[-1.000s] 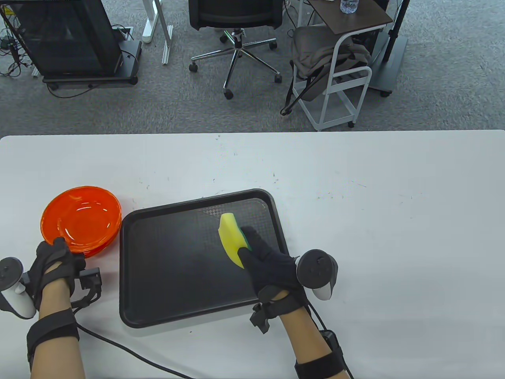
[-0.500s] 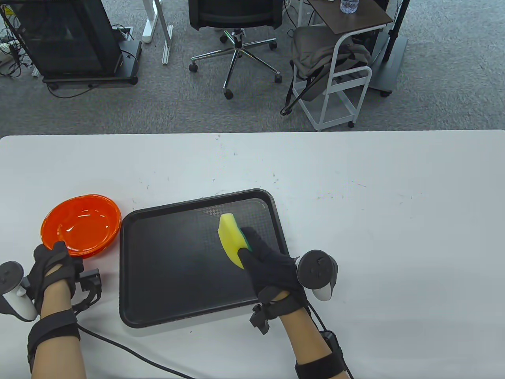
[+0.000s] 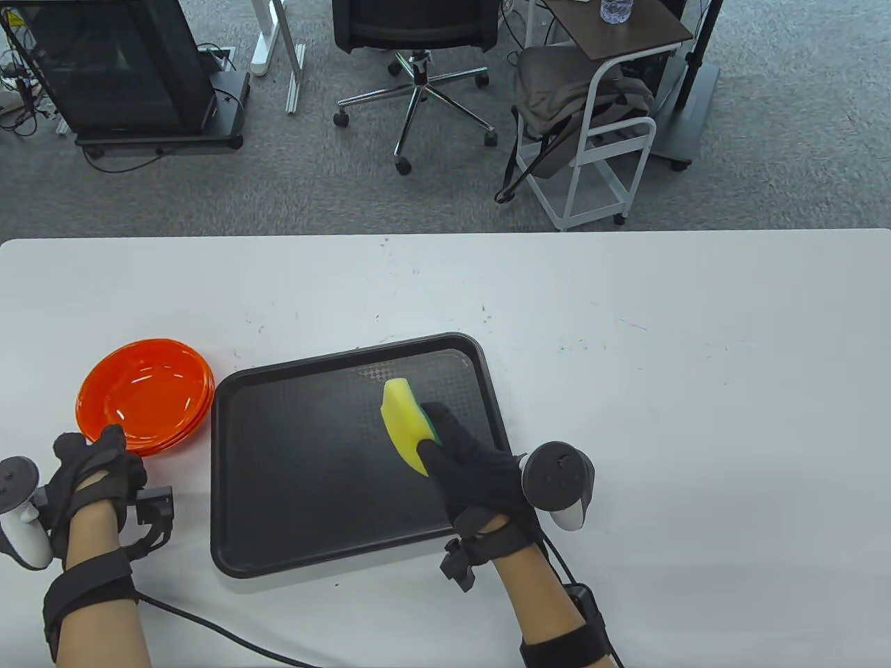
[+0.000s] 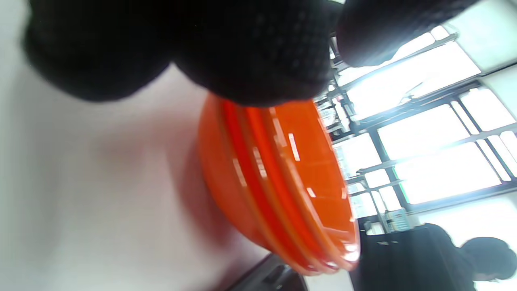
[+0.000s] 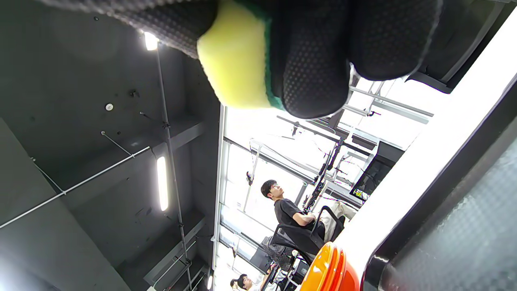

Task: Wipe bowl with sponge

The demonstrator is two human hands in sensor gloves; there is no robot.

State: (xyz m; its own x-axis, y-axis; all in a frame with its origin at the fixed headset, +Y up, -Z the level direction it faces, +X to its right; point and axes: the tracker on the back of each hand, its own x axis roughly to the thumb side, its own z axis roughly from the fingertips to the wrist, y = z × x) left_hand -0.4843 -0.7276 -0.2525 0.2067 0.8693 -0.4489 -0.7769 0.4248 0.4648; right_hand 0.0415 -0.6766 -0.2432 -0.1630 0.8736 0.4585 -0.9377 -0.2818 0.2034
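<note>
the right hand (image 3: 480, 473) grasps a yellow sponge (image 3: 404, 421) with a green scrub layer on its far face, thumb on the yellow side and fingers (image 5: 315, 68) wrapped over the green one. hand and sponge are over the black tray (image 3: 292, 473), at about 2 o'clock from the tray's middle; whether the sponge touches the tray floor cannot be told.

the stack of orange bowls (image 3: 146, 396) sits on the white table (image 3: 661, 383) just beside the tray's left rim, at 9 to 10 o'clock from the tray's middle. in the left wrist view the nested rims (image 4: 282, 182) show as several layers.

the left hand (image 3: 90, 473) is at the near edge of the stack, at about 6 o'clock from it, fingers curled, fingertips at the bowl rim. in the left wrist view the gloved fingers (image 4: 242, 48) overlap the top of the stack; whether they actually grip the rim or only touch it cannot be told.
</note>
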